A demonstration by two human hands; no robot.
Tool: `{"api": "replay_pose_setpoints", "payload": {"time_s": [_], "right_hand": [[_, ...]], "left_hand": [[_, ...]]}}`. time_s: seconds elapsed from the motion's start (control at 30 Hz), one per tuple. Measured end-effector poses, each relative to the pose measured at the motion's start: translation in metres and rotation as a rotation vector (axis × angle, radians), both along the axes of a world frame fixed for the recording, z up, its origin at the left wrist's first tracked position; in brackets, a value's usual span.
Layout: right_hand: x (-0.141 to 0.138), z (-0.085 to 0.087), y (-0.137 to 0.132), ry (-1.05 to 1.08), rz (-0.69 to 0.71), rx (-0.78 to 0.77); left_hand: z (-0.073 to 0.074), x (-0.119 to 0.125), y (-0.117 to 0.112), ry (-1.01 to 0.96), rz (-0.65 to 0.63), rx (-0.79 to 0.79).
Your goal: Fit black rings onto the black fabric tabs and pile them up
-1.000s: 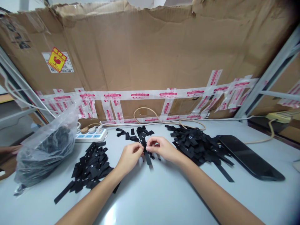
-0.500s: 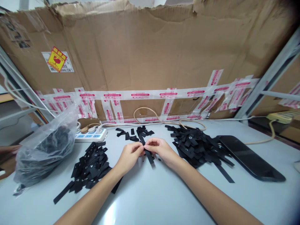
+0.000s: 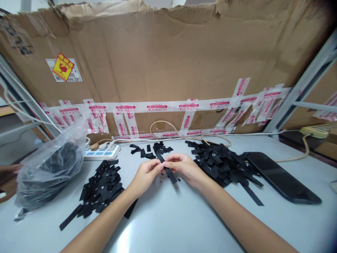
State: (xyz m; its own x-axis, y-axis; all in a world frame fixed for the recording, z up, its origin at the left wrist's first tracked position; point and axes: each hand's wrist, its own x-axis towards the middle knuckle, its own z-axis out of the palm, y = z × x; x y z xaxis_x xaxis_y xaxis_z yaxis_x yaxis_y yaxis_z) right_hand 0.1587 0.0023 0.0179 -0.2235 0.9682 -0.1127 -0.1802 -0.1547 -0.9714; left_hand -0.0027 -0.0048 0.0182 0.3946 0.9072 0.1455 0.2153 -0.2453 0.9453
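Between my fingertips is a black fabric strip (image 3: pixel 171 175), slanting down toward the lower right. My left hand (image 3: pixel 147 174) pinches it from the left, and my right hand (image 3: pixel 184 168) pinches it from the right, the thumbs nearly meeting. Whatever sits right under the fingertips is hidden. Tiny black round pieces (image 3: pixel 179 180) lie on the table below the hands. Just beyond the hands are several short black strips (image 3: pixel 150 155). A heap of black strips with metal rings (image 3: pixel 101 188) lies to the left, and a larger heap (image 3: pixel 216 161) lies to the right.
A clear plastic bag of black pieces (image 3: pixel 52 168) stands at the left, with another person's hand (image 3: pixel 13 168) beside it. Behind it is a white power strip (image 3: pixel 102 153). A black flat device (image 3: pixel 284 179) lies at the right. A large cardboard box (image 3: pixel 168 63) walls off the back.
The strip's lower end has swung slightly to the right. My hands have shifted a little but keep their pinch at the same spot.
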Motion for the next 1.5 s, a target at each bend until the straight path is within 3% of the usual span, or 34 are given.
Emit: {"api": "replay_pose_setpoints", "payload": {"time_s": [0.27, 0.6, 0.9, 1.2, 1.5], "right_hand": [[0.001, 0.009, -0.003, -0.036, 0.001, 0.043], [0.003, 0.010, -0.001, 0.039, 0.027, -0.071], [0.004, 0.013, -0.005, -0.148, 0.010, 0.000], [0.001, 0.015, -0.004, -0.232, -0.047, -0.013], [-0.003, 0.011, -0.005, -0.188, -0.062, -0.062]], "left_hand": [[0.002, 0.000, -0.001, 0.041, 0.000, 0.040], [-0.002, -0.002, 0.000, 0.039, 0.024, 0.070], [0.007, 0.001, -0.003, 0.150, 0.087, 0.112], [0.010, 0.003, -0.008, 0.162, 0.024, 0.093], [0.005, 0.002, -0.005, 0.129, 0.011, 0.059]]}}
